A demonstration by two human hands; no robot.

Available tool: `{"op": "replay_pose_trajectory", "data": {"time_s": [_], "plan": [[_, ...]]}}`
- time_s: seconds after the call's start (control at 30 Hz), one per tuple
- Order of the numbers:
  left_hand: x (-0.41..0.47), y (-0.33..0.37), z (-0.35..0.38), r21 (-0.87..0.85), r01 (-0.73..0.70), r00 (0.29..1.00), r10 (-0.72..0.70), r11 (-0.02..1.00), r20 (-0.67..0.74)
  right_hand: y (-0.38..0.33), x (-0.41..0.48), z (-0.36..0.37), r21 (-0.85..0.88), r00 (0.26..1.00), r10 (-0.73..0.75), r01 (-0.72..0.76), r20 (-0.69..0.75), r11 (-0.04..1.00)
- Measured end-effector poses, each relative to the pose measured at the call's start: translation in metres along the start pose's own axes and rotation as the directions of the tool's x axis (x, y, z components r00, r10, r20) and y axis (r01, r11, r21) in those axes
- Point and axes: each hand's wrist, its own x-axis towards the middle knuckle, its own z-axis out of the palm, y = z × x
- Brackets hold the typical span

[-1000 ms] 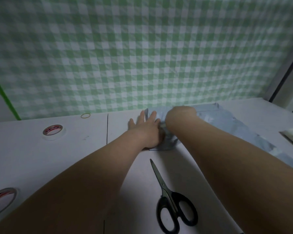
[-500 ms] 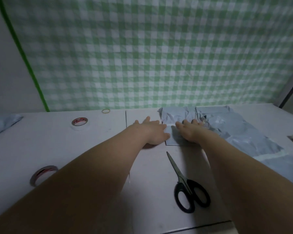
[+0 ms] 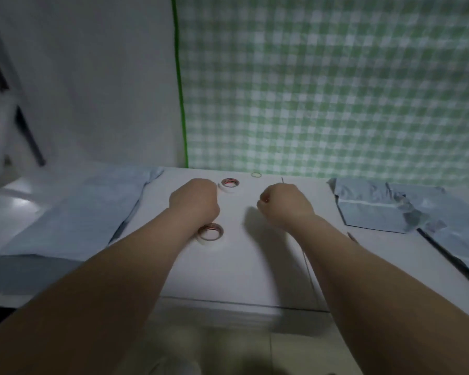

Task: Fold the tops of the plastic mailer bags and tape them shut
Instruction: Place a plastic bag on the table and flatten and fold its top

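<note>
Two hands hang curled over the middle of a white tabletop [image 3: 255, 266], bare forearms reaching in from the bottom of the picture. The left hand [image 3: 194, 201] shows its back to the camera with the fingers tucked under and out of sight, so it cannot be told whether it is clenched or grasping something. The right hand [image 3: 284, 205] is also balled up, thumb side turned inward, with a small reddish spot at the fingertips. Whether it is pinching anything cannot be told either.

A roll of tape [image 3: 229, 184] lies flat just beyond the left hand, at its right edge. Whether the two are touching is unclear. A second roll of tape [image 3: 210, 232] lies flat just beside the left wrist, on the near side. A small pale ring [image 3: 256, 174] sits near the tabletop's far edge, between the two hands.

Off to the right, well apart from the right hand, lies a folded grey mailer bag [image 3: 371, 215], its top flap turned down. More crumpled grey bags [image 3: 450, 234] overlap it and trail toward the right edge. On the left, a pile of pale grey bags [image 3: 79, 212] spreads across that end of the tabletop.

A green checked cloth [image 3: 336, 90] covers the wall behind, edged on its left by a green strip [image 3: 180, 90].
</note>
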Motion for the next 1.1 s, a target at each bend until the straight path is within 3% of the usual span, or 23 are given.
{"op": "replay_pose_trajectory", "data": {"time_s": [0.13, 0.27, 0.37, 0.47, 0.53, 0.6, 0.67, 0.73, 0.77, 0.8, 0.9, 0.97, 1.03, 1.1], "plan": [[-0.02, -0.077, 0.002, 0.111, 0.192, 0.98, -0.186, 0.975, -0.069, -0.046, -0.019, 0.018, -0.011, 0.996, -0.088, 0.088, -0.005, 0.996], [-0.031, -0.129, 0.007, 0.077, 0.353, 0.936, -0.351, 0.933, -0.039, -0.07, -0.035, 0.032, 0.063, 0.99, -0.139, 0.137, 0.018, 0.989], [-0.027, -0.152, 0.009, 0.051, 0.367, 0.93, -0.367, 0.929, 0.007, -0.077, -0.042, 0.043, 0.056, 0.979, -0.182, 0.177, 0.097, 0.983], [-0.028, -0.159, 0.002, 0.056, 0.317, 0.948, -0.318, 0.947, -0.005, -0.08, -0.045, 0.051, 0.103, 0.986, -0.161, 0.156, 0.045, 0.982], [-0.025, -0.162, 0.0, -0.029, 0.319, 0.948, -0.32, 0.947, -0.007, -0.082, -0.045, 0.054, 0.161, 0.997, -0.082, 0.083, -0.017, 0.983], [-0.022, -0.163, -0.003, -0.262, 0.365, 0.928, -0.372, 0.893, 0.024, -0.083, -0.043, 0.057, 0.156, 0.995, -0.036, 0.049, -0.089, 0.986], [-0.019, -0.16, -0.011, -0.616, 0.292, 0.927, -0.376, 0.732, -0.007, -0.085, -0.04, 0.058, 0.219, 0.997, -0.018, 0.036, -0.081, 0.975], [-0.019, -0.153, -0.026, -0.929, 0.185, 0.925, -0.377, 0.32, 0.054, -0.086, -0.038, 0.058, 0.433, 0.998, -0.054, 0.038, 0.025, 0.901], [-0.019, -0.152, -0.034, -0.976, 0.158, 0.929, -0.358, 0.149, 0.095, -0.087, -0.038, 0.057, 0.536, 0.992, -0.096, 0.036, 0.084, 0.843], [-0.018, -0.151, -0.041, -0.991, 0.128, 0.939, -0.327, 0.045, 0.107, -0.088, -0.037, 0.057, 0.61, 0.982, -0.134, 0.028, 0.129, 0.792], [-0.014, -0.142, -0.062, -0.99, 0.032, 0.971, -0.231, -0.138, 0.064, -0.089, -0.036, 0.059, 0.696, 0.977, -0.144, -0.008, 0.16, 0.718], [-0.014, -0.13, -0.075, -0.97, -0.035, 0.983, -0.181, -0.24, 0.01, -0.087, -0.036, 0.054, 0.746, 0.99, -0.051, -0.063, 0.128, 0.663], [-0.015, -0.113, -0.085, -0.933, -0.078, 0.992, -0.121, -0.351, -0.038, -0.084, -0.037, 0.042, 0.828, 0.981, 0.042, -0.181, 0.187, 0.531], [-0.016, -0.093, -0.093, -0.903, -0.095, 0.995, -0.05, -0.418, -0.082, -0.079, -0.044, 0.024, 0.865, 0.952, 0.008, -0.282, 0.306, 0.415]]}}
